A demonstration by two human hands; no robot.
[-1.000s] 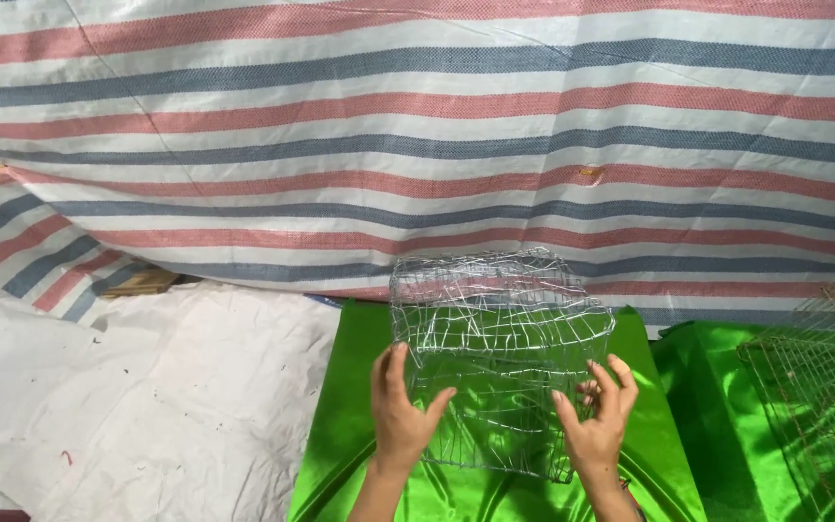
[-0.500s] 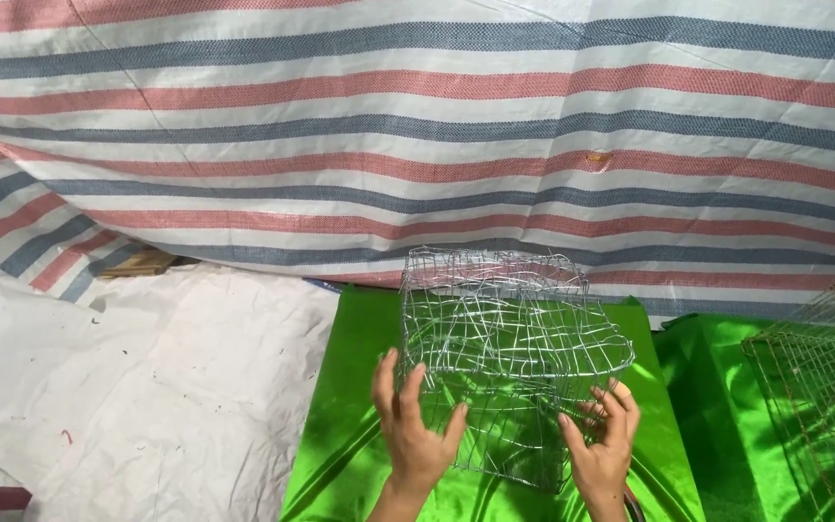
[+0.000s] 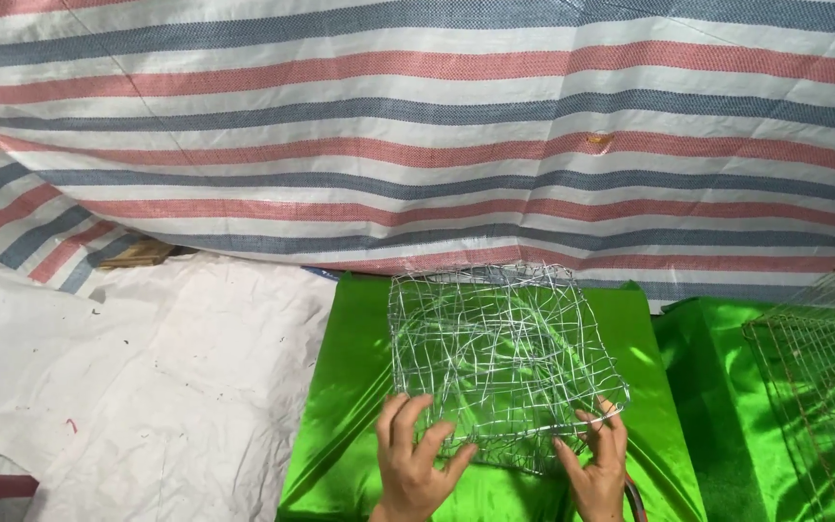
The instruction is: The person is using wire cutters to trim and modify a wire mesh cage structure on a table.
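Wire mesh basket (image 3: pixel 500 362) sits on the green-covered bench (image 3: pixel 340 425), looking light, springy and snaggy; my left hand (image 3: pixel 416 462) and right hand (image 3: pixel 596 464) pinch its near rim

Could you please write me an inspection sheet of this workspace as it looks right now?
Surface: shiny green cloth over a raised block, with a white sheet on the ground to its left.
Job's things: a silver wire mesh cage, bent and crumpled, standing on the green cloth.
Clutter: a rusty wire mesh panel at the right edge; a piece of wood by the tarp's lower left.
Grip: left hand and right hand each hold the cage's near lower edge, fingers on the wires.
Cables: nothing seen.
Surroundings: a red, blue and white striped tarp fills the background.
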